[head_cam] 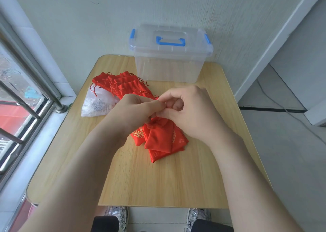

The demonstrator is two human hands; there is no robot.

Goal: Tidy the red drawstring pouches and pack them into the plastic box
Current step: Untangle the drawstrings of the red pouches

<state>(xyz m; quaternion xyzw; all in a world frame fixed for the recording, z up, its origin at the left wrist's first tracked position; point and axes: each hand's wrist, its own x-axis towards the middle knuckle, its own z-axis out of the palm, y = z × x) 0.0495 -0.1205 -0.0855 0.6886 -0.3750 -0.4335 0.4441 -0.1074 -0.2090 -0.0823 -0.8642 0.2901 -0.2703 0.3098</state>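
Several red drawstring pouches with gold print lie bunched in a pile [159, 140] at the middle of the wooden table [141, 178]. My left hand [134, 111] and my right hand [190, 111] meet above that pile and pinch the gathered neck of the top pouch between fingertips. A second heap of red pouches [121, 83] with loose strings lies further back on the left. The clear plastic box [169, 62] with blue handle and blue clips stands at the table's far edge, its lid closed.
A white translucent bag [97, 106] lies at the left under the far heap. A window with metal bars [26, 83] runs along the left side. A wall rises behind the box. My shoes show below the table's near edge.
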